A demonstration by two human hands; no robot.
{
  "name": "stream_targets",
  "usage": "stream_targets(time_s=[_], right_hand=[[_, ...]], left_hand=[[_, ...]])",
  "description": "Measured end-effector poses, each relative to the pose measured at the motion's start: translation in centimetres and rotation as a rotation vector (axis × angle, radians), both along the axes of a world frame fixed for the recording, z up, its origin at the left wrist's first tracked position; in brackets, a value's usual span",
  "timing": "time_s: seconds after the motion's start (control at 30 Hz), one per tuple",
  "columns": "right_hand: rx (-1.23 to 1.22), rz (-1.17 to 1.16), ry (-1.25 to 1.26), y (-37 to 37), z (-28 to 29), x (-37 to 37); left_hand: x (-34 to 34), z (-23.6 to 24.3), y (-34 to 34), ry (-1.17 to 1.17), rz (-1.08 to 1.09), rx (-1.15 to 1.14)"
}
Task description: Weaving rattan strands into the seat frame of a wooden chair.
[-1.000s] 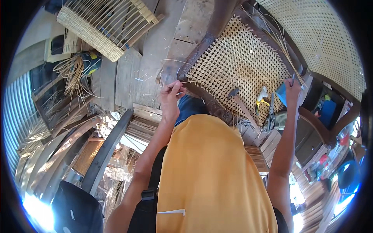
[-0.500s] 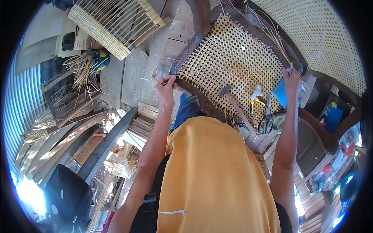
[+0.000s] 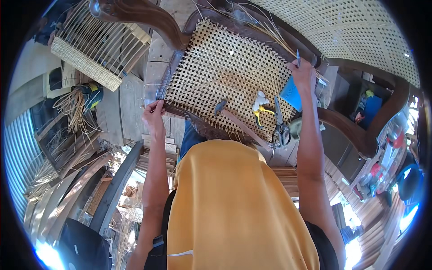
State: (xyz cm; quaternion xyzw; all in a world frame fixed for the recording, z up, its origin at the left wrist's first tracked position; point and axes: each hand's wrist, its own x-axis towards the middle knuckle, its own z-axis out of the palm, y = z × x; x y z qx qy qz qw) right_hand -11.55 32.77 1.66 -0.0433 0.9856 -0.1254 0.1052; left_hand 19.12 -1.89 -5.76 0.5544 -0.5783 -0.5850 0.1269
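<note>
A woven cane chair seat (image 3: 243,54) in a dark carved wooden frame fills the upper middle. My left hand (image 3: 154,114) is pinched at its front left corner on what looks like a thin cane strand (image 3: 161,102). My right hand (image 3: 302,72) grips a slim pointed tool (image 3: 298,57) near the right edge. On the seat lie a hammer (image 3: 236,120), yellow-handled pliers (image 3: 257,117), scissors (image 3: 279,132), a small white item (image 3: 260,98) and a blue object (image 3: 290,95), partly behind my right forearm.
A cane backrest (image 3: 351,36) rises at upper right, a rattan rack (image 3: 85,65) stands at upper left, and coiled cane (image 3: 76,108) hangs below it. Wooden boards and a dark beam (image 3: 112,189) lie at lower left; plastic containers and clutter (image 3: 396,175) are at right.
The whole view has shifted, with the chair appearing further left. My left hand has moved left along with it; my right hand has moved left and slightly up, still gripping the tool.
</note>
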Motion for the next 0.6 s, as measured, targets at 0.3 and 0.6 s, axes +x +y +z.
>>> stream_targets(time_s=[0.3, 0.6], right_hand=[[-0.345, 0.168, -0.222, -2.9, 1.6, 3.6], [-0.757, 0.258, -0.762, -13.6, 3.4, 13.9]], left_hand=[[3.4, 2.2, -5.0, -0.040, 0.092, -0.178], [-6.6, 10.6, 2.7, -0.028, -1.007, -0.534]])
